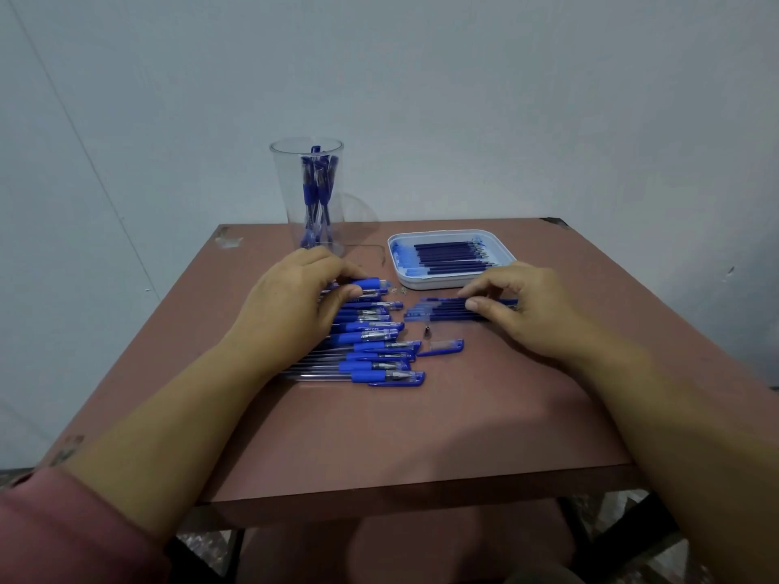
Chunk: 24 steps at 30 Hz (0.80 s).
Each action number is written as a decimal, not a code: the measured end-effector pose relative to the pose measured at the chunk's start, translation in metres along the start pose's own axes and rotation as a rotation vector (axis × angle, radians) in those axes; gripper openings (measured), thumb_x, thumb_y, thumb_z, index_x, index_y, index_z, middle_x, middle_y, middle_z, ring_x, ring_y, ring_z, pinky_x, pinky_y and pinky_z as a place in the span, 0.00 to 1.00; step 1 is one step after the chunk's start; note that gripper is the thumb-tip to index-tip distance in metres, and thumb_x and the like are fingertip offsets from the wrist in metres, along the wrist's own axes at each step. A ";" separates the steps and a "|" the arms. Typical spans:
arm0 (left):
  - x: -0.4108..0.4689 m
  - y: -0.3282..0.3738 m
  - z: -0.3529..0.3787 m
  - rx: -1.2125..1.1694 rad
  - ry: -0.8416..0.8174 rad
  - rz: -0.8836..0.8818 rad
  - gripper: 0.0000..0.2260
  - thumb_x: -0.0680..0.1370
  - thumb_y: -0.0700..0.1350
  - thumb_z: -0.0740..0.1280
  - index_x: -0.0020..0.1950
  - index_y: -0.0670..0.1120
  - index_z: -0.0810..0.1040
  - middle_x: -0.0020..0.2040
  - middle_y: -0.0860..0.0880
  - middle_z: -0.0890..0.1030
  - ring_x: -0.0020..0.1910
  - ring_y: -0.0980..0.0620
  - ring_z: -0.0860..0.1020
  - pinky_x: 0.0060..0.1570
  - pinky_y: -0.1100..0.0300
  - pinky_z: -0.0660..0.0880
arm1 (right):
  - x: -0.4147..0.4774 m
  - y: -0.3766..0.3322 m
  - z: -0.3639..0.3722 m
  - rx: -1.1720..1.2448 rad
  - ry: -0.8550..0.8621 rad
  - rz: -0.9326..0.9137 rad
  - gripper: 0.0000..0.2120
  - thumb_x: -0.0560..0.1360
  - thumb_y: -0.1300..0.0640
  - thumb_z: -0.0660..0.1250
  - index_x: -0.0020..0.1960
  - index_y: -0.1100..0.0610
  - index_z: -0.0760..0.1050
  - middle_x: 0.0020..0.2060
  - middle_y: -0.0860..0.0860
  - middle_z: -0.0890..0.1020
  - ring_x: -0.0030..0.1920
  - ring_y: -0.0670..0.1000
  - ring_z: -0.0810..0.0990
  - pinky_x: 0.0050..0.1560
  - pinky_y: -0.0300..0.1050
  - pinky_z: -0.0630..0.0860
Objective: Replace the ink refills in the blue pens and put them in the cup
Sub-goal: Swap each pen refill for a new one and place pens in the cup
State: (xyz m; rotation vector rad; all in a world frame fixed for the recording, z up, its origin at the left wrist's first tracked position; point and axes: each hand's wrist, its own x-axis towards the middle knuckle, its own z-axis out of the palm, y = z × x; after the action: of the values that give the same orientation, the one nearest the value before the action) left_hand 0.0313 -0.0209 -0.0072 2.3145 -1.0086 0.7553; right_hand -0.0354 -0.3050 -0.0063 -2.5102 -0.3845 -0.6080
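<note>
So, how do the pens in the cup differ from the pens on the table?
The pens in the cup stand upright, close together; the pens on the table lie flat in a row. The left hand pinches one table pen; nothing touches the cup pens. Both are blue.

readable text: none certain | blue pen (371,328) mid-row on bench (421,436): white brand print on blue grip, one short word in capitals, too blurred to spell out | second blue pen (358,300) higher in row: small white mark on grip, illegible | other print too small to tell
</note>
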 end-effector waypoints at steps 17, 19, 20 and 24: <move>0.000 0.001 0.000 -0.020 -0.046 -0.013 0.08 0.77 0.48 0.69 0.56 0.50 0.82 0.45 0.58 0.76 0.45 0.57 0.73 0.47 0.62 0.68 | 0.011 0.001 0.008 -0.198 -0.086 -0.038 0.10 0.69 0.47 0.75 0.50 0.44 0.81 0.45 0.39 0.80 0.50 0.43 0.71 0.55 0.50 0.68; 0.001 0.000 0.000 -0.020 -0.046 -0.012 0.08 0.77 0.47 0.69 0.56 0.50 0.82 0.45 0.58 0.76 0.44 0.57 0.73 0.47 0.62 0.68 | 0.012 0.004 0.006 -0.192 -0.100 0.011 0.13 0.67 0.45 0.76 0.50 0.44 0.81 0.45 0.38 0.79 0.51 0.42 0.70 0.58 0.51 0.69; 0.001 0.000 0.000 -0.023 -0.046 -0.009 0.08 0.77 0.47 0.69 0.56 0.50 0.82 0.45 0.58 0.76 0.44 0.57 0.72 0.47 0.63 0.68 | 0.013 0.005 0.004 -0.192 -0.112 0.022 0.13 0.67 0.45 0.76 0.51 0.44 0.80 0.45 0.37 0.78 0.51 0.41 0.69 0.59 0.51 0.68; 0.001 -0.002 0.000 -0.028 -0.047 -0.003 0.10 0.77 0.49 0.68 0.57 0.51 0.82 0.45 0.59 0.76 0.45 0.59 0.72 0.46 0.65 0.68 | 0.028 0.006 -0.006 -0.161 -0.131 0.046 0.10 0.70 0.45 0.74 0.50 0.44 0.80 0.45 0.37 0.77 0.52 0.42 0.70 0.57 0.47 0.69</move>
State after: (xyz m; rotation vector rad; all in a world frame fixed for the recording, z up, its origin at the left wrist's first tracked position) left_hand 0.0332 -0.0200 -0.0072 2.3187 -1.0298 0.6843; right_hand -0.0112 -0.3095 0.0097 -2.7142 -0.3355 -0.4748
